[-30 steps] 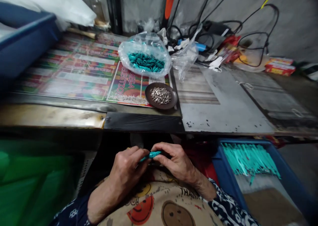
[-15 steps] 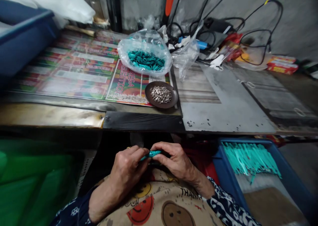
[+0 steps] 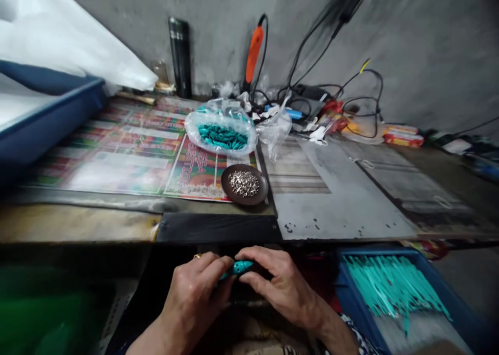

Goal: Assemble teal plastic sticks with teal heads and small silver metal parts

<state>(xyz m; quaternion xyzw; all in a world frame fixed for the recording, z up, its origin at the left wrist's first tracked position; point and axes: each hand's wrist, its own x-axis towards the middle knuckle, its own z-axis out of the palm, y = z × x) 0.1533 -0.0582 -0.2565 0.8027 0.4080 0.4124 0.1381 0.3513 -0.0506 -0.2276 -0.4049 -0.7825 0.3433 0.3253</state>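
A small teal plastic piece [image 3: 242, 266] with a pointed end and dark spots lies between my hands, just below the table edge. My left hand [image 3: 198, 285] is closed, its thumb and fingers pinching the piece's left part. From the other side, the thumb and index finger of my right hand [image 3: 276, 279] close around its pointed end. Beyond them, a brown dish [image 3: 255, 196] of small shiny metal parts [image 3: 244, 183] stands near the table's front edge. Behind the dish is a clear plastic bag [image 3: 249, 144] with many teal pieces [image 3: 222, 135] inside.
A blue tray [image 3: 345, 287] of thin teal sticks [image 3: 393, 285] sits low on my right. Another blue bin [image 3: 50, 118] occupies the table's left. Along the wall are a black cylinder [image 3: 180, 58], an orange-handled tool [image 3: 254, 53] and tangled cables [image 3: 378, 84].
The view has tilted upward, so the table and hands appear lower. Both hands keep hold of the teal piece, with the fingers slightly shifted on it.
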